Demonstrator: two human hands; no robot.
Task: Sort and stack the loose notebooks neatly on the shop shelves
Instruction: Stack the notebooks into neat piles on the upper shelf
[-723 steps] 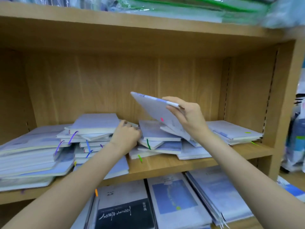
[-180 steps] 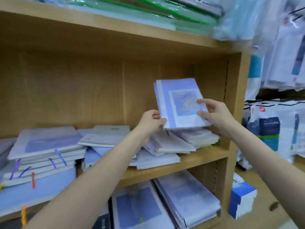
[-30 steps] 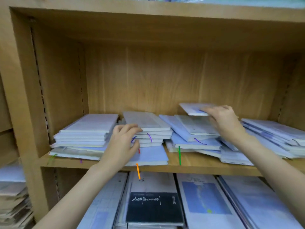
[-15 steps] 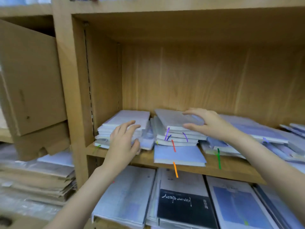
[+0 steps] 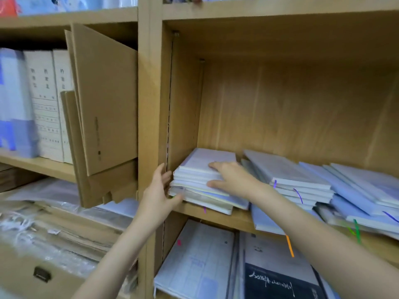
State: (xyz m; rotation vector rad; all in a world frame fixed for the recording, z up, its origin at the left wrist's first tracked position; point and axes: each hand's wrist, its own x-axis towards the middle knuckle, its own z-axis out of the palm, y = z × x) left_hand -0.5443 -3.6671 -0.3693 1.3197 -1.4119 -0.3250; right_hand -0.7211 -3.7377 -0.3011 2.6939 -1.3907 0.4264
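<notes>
Beside both hands (image 5: 194, 186), folded cardboard (image 5: 103, 108) leans on the upright (image 5: 149, 104).

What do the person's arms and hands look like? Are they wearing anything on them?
Both arms are bare as far as the picture shows: no sleeves in view. The left hand and the right hand have no gloves, and no rings, watch or bracelets can be seen on them or on the wrists. The fingernails look short and plain.
</notes>
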